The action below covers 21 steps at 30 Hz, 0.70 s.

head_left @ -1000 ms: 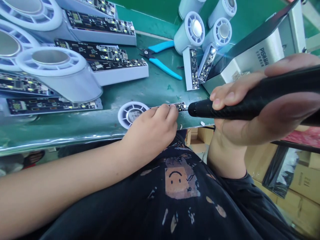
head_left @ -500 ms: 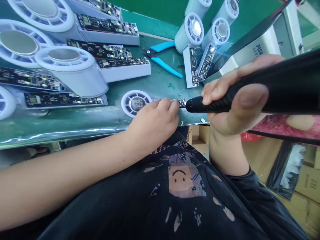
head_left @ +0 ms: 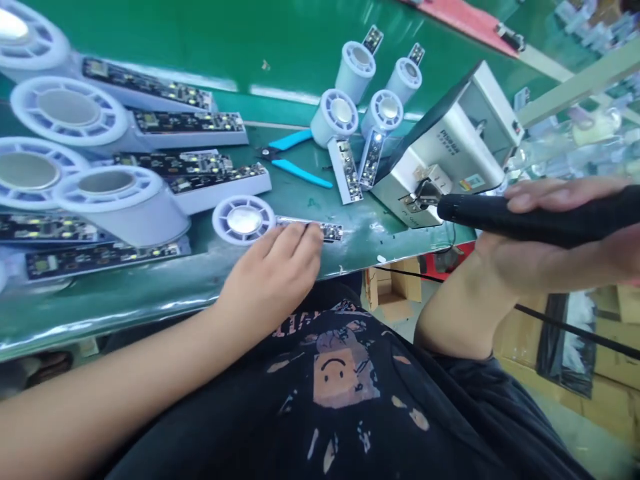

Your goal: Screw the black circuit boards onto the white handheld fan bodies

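My left hand (head_left: pixel 273 270) rests on a small white fan unit (head_left: pixel 243 221) with an exposed circuit board strip (head_left: pixel 327 231), near the front edge of the green table (head_left: pixel 280 53). Its fingertips press on the strip. My right hand (head_left: pixel 545 260) is shut on a black pen-shaped power tool (head_left: pixel 535 217), held off the table edge to the right. The tool's tip points left toward a grey metal box (head_left: pixel 450 147) and sits well clear of the board.
Several larger white fan units with circuit boards (head_left: pixel 115 200) lie at the left. Blue-handled cutters (head_left: pixel 295 157) lie mid-table. Several small fan units (head_left: pixel 345 113) stand at the back. Cardboard boxes (head_left: pixel 395 290) sit on the floor below.
My right hand has pulled the black tool away from the board's end, to the right. The view has tilted up. My left hand stays on the strip.
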### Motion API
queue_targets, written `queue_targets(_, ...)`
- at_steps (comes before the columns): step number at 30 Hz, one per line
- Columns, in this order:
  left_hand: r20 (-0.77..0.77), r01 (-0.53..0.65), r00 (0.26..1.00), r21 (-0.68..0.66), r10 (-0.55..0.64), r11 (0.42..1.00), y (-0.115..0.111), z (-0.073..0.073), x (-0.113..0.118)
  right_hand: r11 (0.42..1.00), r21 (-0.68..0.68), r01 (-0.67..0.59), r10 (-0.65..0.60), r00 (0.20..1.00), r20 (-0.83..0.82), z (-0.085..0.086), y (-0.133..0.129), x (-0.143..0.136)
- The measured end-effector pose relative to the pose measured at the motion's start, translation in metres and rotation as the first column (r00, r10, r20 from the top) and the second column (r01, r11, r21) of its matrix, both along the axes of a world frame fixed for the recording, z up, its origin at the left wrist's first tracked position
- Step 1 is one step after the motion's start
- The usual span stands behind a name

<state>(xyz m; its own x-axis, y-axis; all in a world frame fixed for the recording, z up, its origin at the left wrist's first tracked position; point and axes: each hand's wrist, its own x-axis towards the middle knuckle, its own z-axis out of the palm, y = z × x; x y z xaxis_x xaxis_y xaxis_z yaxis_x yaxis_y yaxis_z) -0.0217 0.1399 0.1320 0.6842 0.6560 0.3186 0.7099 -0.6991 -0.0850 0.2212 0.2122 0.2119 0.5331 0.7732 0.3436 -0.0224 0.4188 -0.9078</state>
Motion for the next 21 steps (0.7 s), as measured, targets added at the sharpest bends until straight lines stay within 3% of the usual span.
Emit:
queue_targets(2,0.001,-0.020,1.000,-0.039,0.020,0.999,-0.003,0.005,0.000,0.962,0.270,0.048,-0.106,0.973,0.204,-0.004,0.005,-0.005)
queue_targets(3,0.002,-0.025,1.000,-0.054,0.025,0.998,-0.004,0.007,0.000,0.946,0.325,0.025,-0.122,0.952,0.281,-0.006,0.008,-0.007)
queue_targets(10,-0.035,-0.100,0.995,-0.073,0.097,0.992,-0.013,0.009,0.013,0.985,0.172,0.003,-0.053,0.956,0.289,-0.007,0.016,-0.017)
queue_targets(15,-0.010,-0.151,0.989,-0.131,0.151,0.980,-0.018,0.005,0.020,0.974,0.224,-0.009,-0.070,0.937,0.341,-0.015,0.020,-0.020)
queue_targets(21,-0.039,-0.131,0.991,-0.105,0.127,0.986,-0.016,0.007,0.019,0.956,0.287,-0.066,-0.028,0.949,0.313,-0.022,0.046,-0.009)
